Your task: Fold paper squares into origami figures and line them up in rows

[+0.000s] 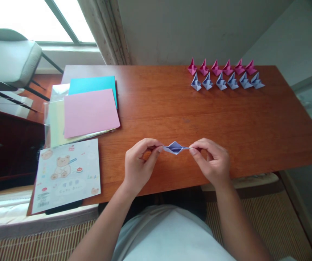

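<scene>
A pale purple folded paper boat point(175, 148) is stretched between my two hands, just above the wooden table near its front edge. Its middle is spread apart into a diamond-shaped pocket. My left hand point(142, 159) pinches the left tip between thumb and fingers. At the opposite tip, my right hand point(212, 157) pinches the paper the same way. Both tips are partly covered by the fingers. Toward the back right stand a row of pink origami pieces point(216, 68) and, in front of it, a row of pale purple ones point(221, 82).
On the left of the brown table point(150, 105) lie pink paper sheets point(90, 112), teal paper point(96, 83) and a clear sleeve with yellowish sheets. A white bear-printed pad point(69, 177) lies at the front left corner. A chair point(9, 58) stands beyond the left side.
</scene>
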Available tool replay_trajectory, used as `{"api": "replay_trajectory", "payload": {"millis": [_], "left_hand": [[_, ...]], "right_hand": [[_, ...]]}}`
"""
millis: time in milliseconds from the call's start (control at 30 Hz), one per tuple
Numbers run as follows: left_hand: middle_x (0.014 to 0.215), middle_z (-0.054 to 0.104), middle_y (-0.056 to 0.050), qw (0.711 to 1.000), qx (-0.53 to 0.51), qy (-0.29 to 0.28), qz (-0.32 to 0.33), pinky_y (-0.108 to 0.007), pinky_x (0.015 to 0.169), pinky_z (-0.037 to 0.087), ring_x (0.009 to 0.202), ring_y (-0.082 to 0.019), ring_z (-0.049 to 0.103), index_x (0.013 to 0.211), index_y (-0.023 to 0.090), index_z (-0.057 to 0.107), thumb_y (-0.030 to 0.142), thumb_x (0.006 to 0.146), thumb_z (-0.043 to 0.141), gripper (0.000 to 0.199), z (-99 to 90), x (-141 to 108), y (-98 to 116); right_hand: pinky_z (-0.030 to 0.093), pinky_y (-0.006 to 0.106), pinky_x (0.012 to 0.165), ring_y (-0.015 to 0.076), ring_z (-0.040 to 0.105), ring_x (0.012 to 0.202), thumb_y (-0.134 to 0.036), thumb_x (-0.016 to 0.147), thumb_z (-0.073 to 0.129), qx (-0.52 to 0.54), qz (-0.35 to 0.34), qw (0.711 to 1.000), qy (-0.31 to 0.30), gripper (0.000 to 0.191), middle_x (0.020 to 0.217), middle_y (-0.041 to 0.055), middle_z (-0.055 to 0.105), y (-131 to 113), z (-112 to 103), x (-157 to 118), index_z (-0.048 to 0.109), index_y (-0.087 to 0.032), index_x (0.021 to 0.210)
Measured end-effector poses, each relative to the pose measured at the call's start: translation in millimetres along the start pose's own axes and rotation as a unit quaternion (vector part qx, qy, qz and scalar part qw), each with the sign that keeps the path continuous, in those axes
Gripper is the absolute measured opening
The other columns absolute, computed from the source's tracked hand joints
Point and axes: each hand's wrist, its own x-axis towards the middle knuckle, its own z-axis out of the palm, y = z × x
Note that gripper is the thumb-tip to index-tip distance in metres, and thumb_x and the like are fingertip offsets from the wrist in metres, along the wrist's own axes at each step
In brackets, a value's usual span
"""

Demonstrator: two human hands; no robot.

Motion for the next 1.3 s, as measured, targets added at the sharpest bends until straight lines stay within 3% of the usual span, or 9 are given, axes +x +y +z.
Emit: {"api": "replay_trajectory", "payload": {"millis": [200, 367, 533, 867, 1300], "left_hand": [[0.088, 0.073, -0.003, 1.0, -0.019, 0.017, 0.006, -0.026, 0.071, 0.058, 0.079, -0.015, 0.07, 0.092, 0.02, 0.069, 0.02, 0.09, 0.069, 0.002, -1.8, -1.1, 0.8], [0.088, 0.071, -0.002, 0.998, -0.022, 0.028, 0.05, -0.027, 0.074, 0.058, 0.08, -0.015, 0.069, 0.093, 0.021, 0.067, 0.014, 0.09, 0.069, 0.008, -1.9, -2.1, 5.6], [0.088, 0.072, -0.003, 0.996, -0.017, 0.032, 0.077, -0.028, 0.075, 0.059, 0.081, -0.015, 0.069, 0.094, 0.021, 0.068, 0.013, 0.09, 0.068, 0.008, -2.0, -1.5, 7.0], [0.092, 0.074, -0.005, 0.991, 0.034, -0.017, 0.129, -0.025, 0.075, 0.058, 0.085, -0.015, 0.07, 0.096, 0.02, 0.07, 0.005, 0.089, 0.066, 0.017, -0.6, 1.3, 7.7], [0.091, 0.072, -0.004, 0.991, 0.07, -0.052, 0.099, -0.023, 0.074, 0.056, 0.081, -0.012, 0.067, 0.097, 0.017, 0.069, 0.005, 0.09, 0.063, 0.015, 1.6, 2.6, 5.8]], "right_hand": [[0.05, 0.033, 0.062, 0.0181, 0.062, 0.07, -0.023, 0.089, 0.068, 0.049, 0.02, 0.998, 0.046, 0.006, 0.076, 0.0007, 0.068, 2.3, 2.0, -3.3, 0.07, -0.026, 0.084], [0.048, 0.032, 0.06, 0.0175, 0.06, 0.067, -0.023, 0.088, 0.07, 0.122, 0.027, 0.989, 0.085, 0.006, 0.072, 0.0002, 0.065, 6.3, 6.5, -7.6, 0.071, -0.026, 0.083], [0.049, 0.032, 0.059, 0.0174, 0.06, 0.065, -0.026, 0.087, 0.071, 0.108, 0.028, 0.987, 0.111, 0.007, 0.071, 0.0004, 0.065, 6.3, 7.1, -10.1, 0.071, -0.025, 0.08], [0.054, 0.032, 0.063, 0.0179, 0.067, 0.074, -0.019, 0.091, 0.068, -0.023, -0.028, 0.999, 0.036, 0.01, 0.082, 0.0008, 0.072, -1.9, 0.9, -5.9, 0.071, -0.028, 0.093], [0.055, 0.03, 0.068, 0.0163, 0.068, 0.074, -0.017, 0.093, 0.065, -0.068, -0.037, 0.997, -0.026, 0.009, 0.084, 0.0009, 0.073, -0.8, 1.9, -3.5, 0.07, -0.025, 0.095]]}}
